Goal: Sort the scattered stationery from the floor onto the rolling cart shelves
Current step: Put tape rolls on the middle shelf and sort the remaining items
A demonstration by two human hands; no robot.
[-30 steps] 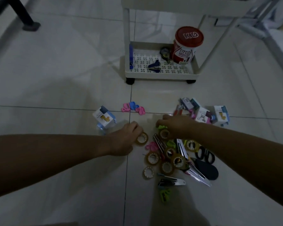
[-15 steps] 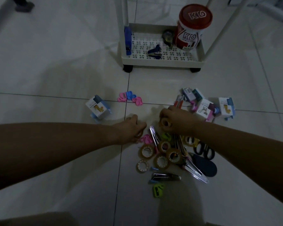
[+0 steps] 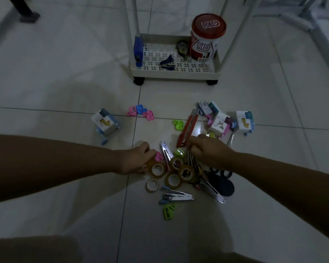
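Green sharpener [image 3: 168,211] nearest, on floor tile. Silver stapler [image 3: 177,197] just beyond. Tape rolls [image 3: 174,180] clustered mid-pile. Left hand [image 3: 136,161] fingers curled on tape roll [image 3: 157,168] at pile's left edge. Right hand [image 3: 210,152] fingers curled over pile; what it grips cannot tell. Orange cutter [image 3: 187,130], boxed sharpeners [image 3: 244,122] beyond. Cart bottom shelf [image 3: 176,74] farthest: blue stapler [image 3: 138,52], staple remover [image 3: 168,62], red-lidded tub [image 3: 206,37].

Glossy tiled floor [image 3: 65,82], shiny metal stapler [image 3: 177,196] — clear plastic tape rolls [image 3: 158,169], matt cart [image 3: 176,74].
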